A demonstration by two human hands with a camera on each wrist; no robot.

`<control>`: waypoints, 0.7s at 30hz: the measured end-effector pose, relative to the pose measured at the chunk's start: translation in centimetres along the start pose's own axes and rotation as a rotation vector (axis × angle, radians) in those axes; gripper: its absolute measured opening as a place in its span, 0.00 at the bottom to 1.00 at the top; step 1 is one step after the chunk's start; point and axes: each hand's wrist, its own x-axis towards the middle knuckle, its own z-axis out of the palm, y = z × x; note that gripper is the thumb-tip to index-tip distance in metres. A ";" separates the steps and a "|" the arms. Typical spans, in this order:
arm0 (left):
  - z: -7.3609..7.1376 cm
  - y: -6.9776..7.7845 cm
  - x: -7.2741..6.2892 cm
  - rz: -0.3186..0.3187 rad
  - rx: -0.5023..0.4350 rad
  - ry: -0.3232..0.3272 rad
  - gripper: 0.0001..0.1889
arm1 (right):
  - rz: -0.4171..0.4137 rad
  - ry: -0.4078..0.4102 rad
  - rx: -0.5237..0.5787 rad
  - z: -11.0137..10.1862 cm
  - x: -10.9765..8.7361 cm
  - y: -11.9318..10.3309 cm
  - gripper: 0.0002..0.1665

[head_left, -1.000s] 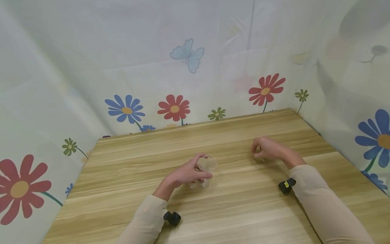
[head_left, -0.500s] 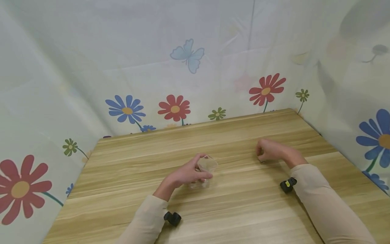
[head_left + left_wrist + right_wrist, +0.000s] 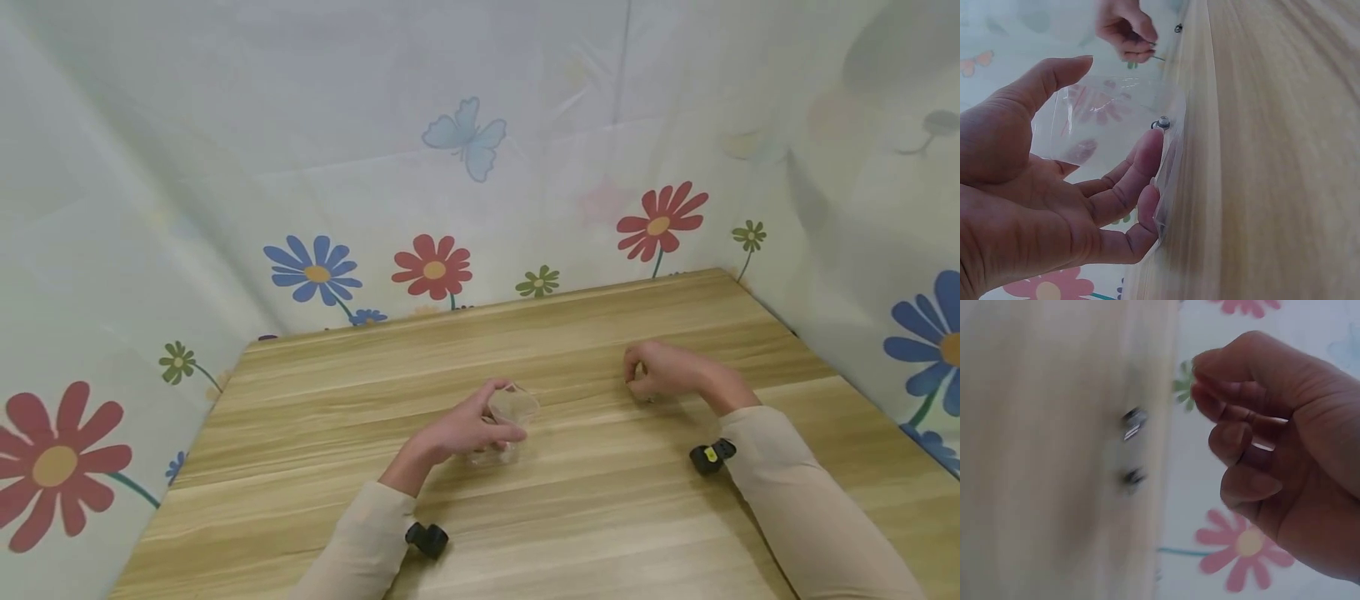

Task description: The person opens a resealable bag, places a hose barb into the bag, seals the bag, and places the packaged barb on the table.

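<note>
In the head view, my left hand (image 3: 468, 429) holds a clear plastic container (image 3: 514, 406) at the table's middle, thumb on one side and fingers on the other. The left wrist view shows a small metal piece (image 3: 1160, 122) with a dark ring, seen at the container (image 3: 1116, 106). My right hand (image 3: 663, 371) is low over the table to the right, fingers curled and thumb near the index fingertip. Whether it pinches something small cannot be told. Beside it, in the right wrist view, two small metal pieces, one shiny (image 3: 1134, 423) and one dark (image 3: 1134, 479), lie blurred on the table.
The wood-grain table (image 3: 360, 392) runs back to a pale curtain (image 3: 337, 150) printed with flowers and a butterfly. More curtain stands along the left and right sides. Each sleeve carries a small black camera, the left one (image 3: 427, 540) and the right one (image 3: 712, 456).
My right hand shifts slightly to the right, then a little back left, staying low by the small metal pieces. The left hand and container stay in place.
</note>
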 end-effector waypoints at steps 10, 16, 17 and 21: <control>0.2 -0.2 0.2 -0.006 -0.005 0.010 0.41 | -0.275 0.024 0.150 -0.3 1.2 -5.2 0.11; 0.1 -0.2 0.3 -0.019 0.001 0.007 0.40 | -0.367 0.048 0.195 0.5 2.7 -7.8 0.10; 0.1 -0.2 0.3 -0.018 0.004 0.007 0.40 | -0.380 0.051 0.203 0.7 3.0 -8.1 0.09; 0.0 -0.1 0.2 -0.018 0.013 0.005 0.39 | -0.421 0.057 0.218 1.6 4.3 -9.1 0.07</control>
